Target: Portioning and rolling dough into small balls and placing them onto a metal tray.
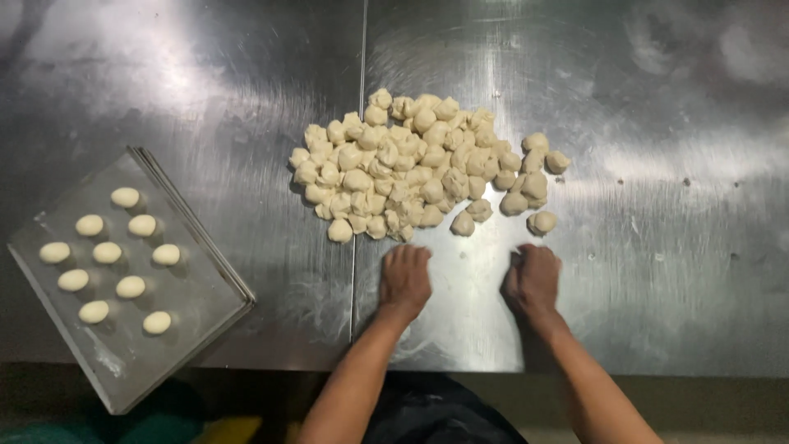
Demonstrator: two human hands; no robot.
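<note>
Left hand [404, 278] and right hand [532, 278] press cupped, palms down; contents hidden. Dough pile [423, 164] just beyond, bare steel table [674, 271] right, tray [197, 304] left.

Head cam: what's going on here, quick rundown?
A person stands at a stainless steel table, both palms pressed down on it: the left hand and right hand are each cupped, and whether dough sits under them is hidden. Just beyond the hands lies a pile of rough dough pieces. To the left, a metal baking tray holds ten smooth dough balls in rows.
</note>
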